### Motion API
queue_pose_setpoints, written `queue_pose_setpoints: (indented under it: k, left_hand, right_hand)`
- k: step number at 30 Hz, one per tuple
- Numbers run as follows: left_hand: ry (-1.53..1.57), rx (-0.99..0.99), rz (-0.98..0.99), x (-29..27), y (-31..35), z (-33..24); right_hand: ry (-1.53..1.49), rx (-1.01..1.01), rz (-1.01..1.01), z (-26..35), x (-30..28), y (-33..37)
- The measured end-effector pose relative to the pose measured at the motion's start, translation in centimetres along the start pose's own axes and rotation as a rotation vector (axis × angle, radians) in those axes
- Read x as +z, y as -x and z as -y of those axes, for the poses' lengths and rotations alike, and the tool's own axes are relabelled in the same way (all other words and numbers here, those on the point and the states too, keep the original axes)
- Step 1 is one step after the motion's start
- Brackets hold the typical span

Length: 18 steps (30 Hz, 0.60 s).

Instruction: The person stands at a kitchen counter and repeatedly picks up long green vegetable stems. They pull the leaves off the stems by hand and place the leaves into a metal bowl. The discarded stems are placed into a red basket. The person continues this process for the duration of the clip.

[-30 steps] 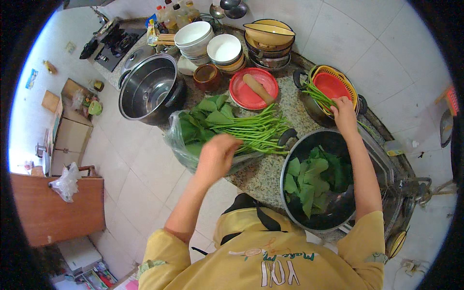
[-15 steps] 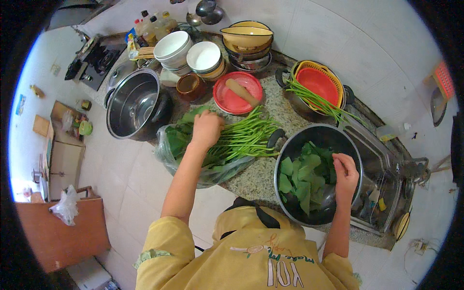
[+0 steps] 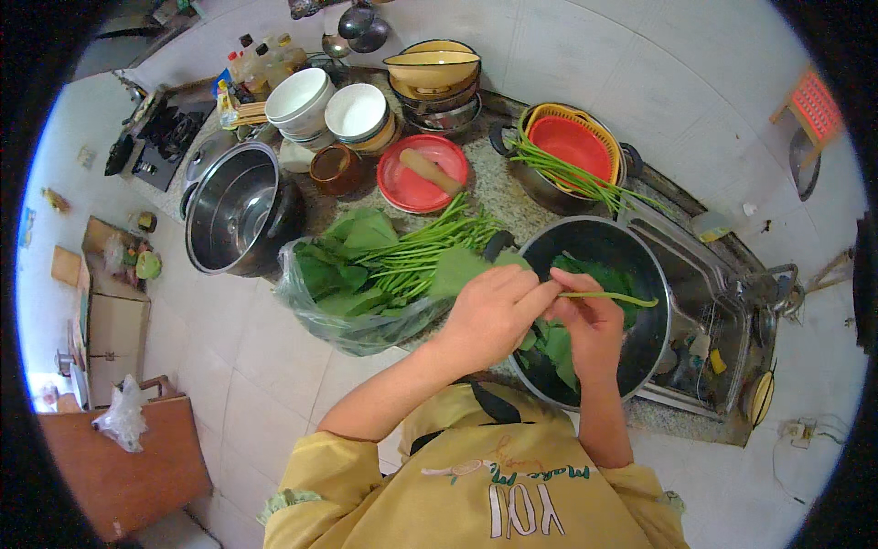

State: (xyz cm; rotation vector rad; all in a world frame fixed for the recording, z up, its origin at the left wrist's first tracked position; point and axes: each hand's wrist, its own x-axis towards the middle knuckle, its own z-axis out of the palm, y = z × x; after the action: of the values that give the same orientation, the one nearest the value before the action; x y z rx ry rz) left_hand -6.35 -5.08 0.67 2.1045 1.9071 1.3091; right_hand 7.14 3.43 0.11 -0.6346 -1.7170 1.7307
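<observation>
Pinching a rightward-pointing stalk [image 3: 615, 296] above the pot [image 3: 653, 271] in left hand [image 3: 501, 306], nearer its leaf [image 3: 457, 271], and right hand [image 3: 593, 328].

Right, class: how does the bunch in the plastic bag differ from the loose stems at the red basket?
Leaves: the bagged bunch has broad green leaves; the loose stems show none.
Amount: the bagged bunch is the larger, the loose stems the fewer.
Place: the bagged bunch lies partly in the plastic bag; the loose stems lie along the near side of the red basket.
Shared: both have long, thin green stems.
</observation>
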Motion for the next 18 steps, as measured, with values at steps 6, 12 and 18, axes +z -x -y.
queue_pose_setpoints:
  k: [6, 12, 18]
  left_hand:
    - [0.409, -0.211, 0.179, 1.7, 0.1, -1.2]
    - [0.952, -0.497, 0.265, 2.4, 0.8, -1.7]
    - [1.472, -0.889, 0.197, 3.8, 1.2, -2.1]
  right_hand:
    - [0.038, -0.049, -0.321, 1.2, -3.4, 1.6]
    - [0.034, -0.069, -0.619, 2.6, -6.8, 2.9]
    - [-0.029, -0.007, -0.658, 2.7, -8.1, 4.0]
